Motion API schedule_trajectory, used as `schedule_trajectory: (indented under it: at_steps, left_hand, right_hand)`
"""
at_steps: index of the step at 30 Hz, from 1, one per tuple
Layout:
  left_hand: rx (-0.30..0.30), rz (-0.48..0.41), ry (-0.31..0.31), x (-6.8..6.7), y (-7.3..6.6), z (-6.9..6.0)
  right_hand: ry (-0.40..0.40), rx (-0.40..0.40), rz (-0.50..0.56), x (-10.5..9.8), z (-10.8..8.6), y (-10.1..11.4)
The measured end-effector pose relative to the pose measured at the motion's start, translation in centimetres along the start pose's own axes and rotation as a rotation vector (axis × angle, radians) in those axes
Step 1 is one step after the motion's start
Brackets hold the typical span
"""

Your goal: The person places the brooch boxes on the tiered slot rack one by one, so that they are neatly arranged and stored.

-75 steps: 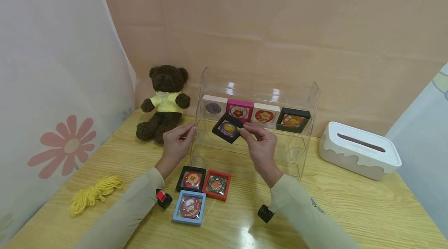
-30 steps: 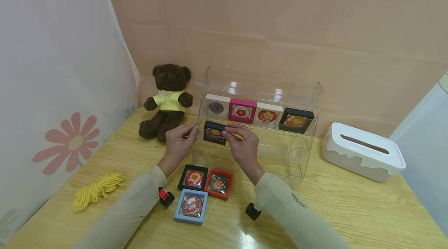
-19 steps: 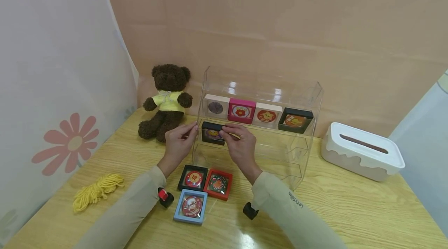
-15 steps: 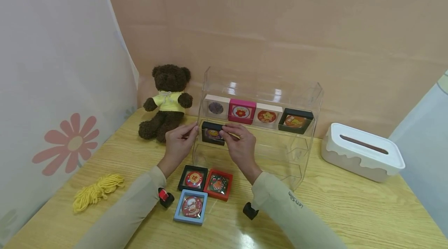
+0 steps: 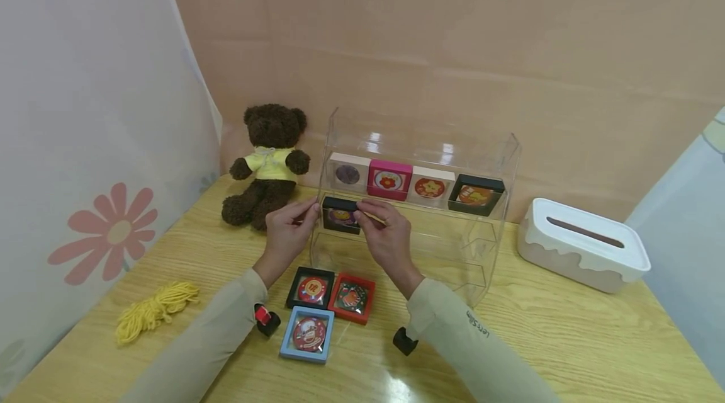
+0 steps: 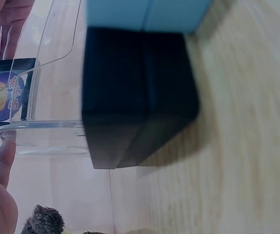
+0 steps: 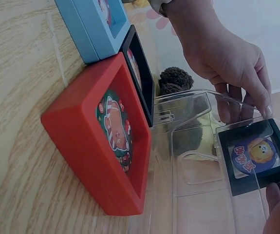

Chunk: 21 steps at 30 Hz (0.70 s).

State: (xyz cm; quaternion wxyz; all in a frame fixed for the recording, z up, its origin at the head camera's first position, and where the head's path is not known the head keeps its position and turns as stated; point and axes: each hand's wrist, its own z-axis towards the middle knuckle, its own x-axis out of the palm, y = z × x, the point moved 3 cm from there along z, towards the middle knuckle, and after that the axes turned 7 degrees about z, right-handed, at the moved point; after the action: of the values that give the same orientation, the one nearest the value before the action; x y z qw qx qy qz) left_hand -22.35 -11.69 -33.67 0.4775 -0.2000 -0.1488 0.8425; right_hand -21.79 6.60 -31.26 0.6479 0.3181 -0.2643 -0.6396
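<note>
My right hand (image 5: 389,233) pinches a black square display frame (image 5: 340,217) by its upper right corner. The frame stands upright behind the front lip of the middle tier, at the left end of a clear acrylic display stand (image 5: 442,240). Inside it is a round purple badge with a yellow figure, plainest in the right wrist view (image 7: 256,151). My left hand (image 5: 287,233) pinches the stand's left side edge, next to the frame. On the tier above sit a white frame (image 5: 358,160), a pink frame (image 5: 391,167), another white frame (image 5: 433,174) and a black frame (image 5: 493,185).
On the table before the stand lie a black frame (image 5: 291,293), a red frame (image 5: 369,302) and a light blue frame (image 5: 286,343). A brown teddy bear (image 5: 274,164) sits left, yellow yarn (image 5: 155,312) lies front left, and a white tissue box (image 5: 583,264) stands right.
The black frame, held tilted before the stand at first, now stands upright on the middle tier. My right hand has moved it left, lately only slightly. The left hand has kept its place.
</note>
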Motion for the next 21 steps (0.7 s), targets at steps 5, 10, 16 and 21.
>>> schedule_trajectory:
  at_steps: [5,10,16,21]
  left_hand:
    - [0.000,0.004,0.000,-0.1,-0.1,0.0]
    - [0.016,0.021,-0.009,-0.2,0.2,-0.1]
    - [0.003,0.008,0.006,0.3,2.5,-0.9]
    - [-0.012,-0.004,0.019,0.4,3.0,-1.1]
  right_hand:
    - [-0.004,-0.027,0.021,-0.4,-0.2,0.5]
    - [0.005,-0.019,0.047,-0.7,-0.9,1.4]
    - [0.076,0.011,0.052,-0.9,-2.4,2.7]
    - [0.143,0.047,0.060,-1.2,-4.4,3.2]
